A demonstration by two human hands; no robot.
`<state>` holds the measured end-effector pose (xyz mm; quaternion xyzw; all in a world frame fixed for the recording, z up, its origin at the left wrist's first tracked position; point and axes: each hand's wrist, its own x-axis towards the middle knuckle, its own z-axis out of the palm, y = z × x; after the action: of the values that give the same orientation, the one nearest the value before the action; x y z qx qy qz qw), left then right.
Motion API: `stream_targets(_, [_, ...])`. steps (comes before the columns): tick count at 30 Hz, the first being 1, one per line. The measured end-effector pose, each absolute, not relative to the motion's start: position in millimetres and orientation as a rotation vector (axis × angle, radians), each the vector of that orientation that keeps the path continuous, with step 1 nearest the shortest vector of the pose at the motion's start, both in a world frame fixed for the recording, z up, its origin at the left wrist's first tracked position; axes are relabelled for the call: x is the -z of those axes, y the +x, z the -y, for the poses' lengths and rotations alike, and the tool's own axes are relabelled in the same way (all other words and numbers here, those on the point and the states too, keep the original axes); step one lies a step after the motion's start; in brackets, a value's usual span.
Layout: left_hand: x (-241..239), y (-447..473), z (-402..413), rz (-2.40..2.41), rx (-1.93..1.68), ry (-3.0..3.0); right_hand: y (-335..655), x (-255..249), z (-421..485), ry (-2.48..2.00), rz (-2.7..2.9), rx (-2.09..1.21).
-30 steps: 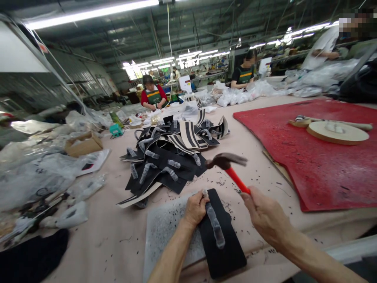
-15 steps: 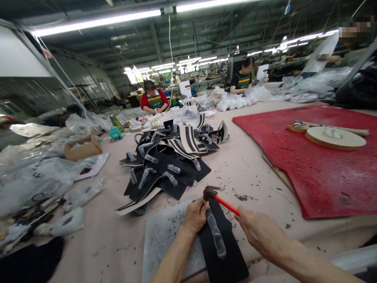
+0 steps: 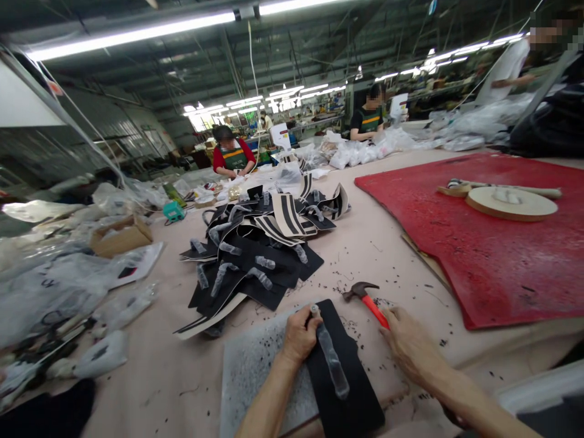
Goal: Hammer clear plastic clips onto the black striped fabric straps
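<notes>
My right hand (image 3: 406, 340) is closed around the orange handle of a claw hammer (image 3: 361, 291), whose dark head is to the right of my left hand, apart from the work. With fingers pinched, my left hand (image 3: 298, 334) holds a short metal punch (image 3: 314, 309) upright; only its pale top shows, and its lower end is hidden. It stands at the upper end of a plastic-wrapped strap (image 3: 333, 365) on a black panel (image 3: 349, 359). Under the panel's left side lies a grey slab (image 3: 255, 365) speckled with dark bits.
Beyond my hands is a heap of black and striped panels (image 3: 255, 249) with wrapped straps. A red mat (image 3: 493, 255) with a tape roll (image 3: 511, 204) lies right. Plastic bags and a cardboard box (image 3: 121, 236) crowd the left. Co-workers sit or stand farther back.
The hammer has moved right, off the top of the punch, along with my right hand. My left hand keeps its place on the panel. The camera view has shifted slightly.
</notes>
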<state>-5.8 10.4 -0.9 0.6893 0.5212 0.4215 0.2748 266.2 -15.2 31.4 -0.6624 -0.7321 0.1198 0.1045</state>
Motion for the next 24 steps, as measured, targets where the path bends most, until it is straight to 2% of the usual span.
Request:
stream_targets(2, [1,-6,-10,-1.403,-1.138,1.847,239,-40,27,-1.736,2.151,-0.259])
stream_targets(5, [2,-5,-10,-1.418,-1.142,1.828,186,-57,49,-1.542,2.227,-0.459])
stream_targets(10, [7,-9,-18,-1.566,-1.281,1.561,132,-57,68,-1.745,2.466,-0.613])
stream_targets(13, [6,-12,-22,-1.656,-1.420,1.312,131,-52,69,-1.792,2.421,-0.619])
stream_targets(20, [-3,-25,2,-1.693,-1.426,1.354,146,-46,80,-1.790,2.198,-0.700])
stream_targets(24, [0,-39,19,-1.785,-1.462,1.344,161,-51,64,-1.631,1.757,-0.977])
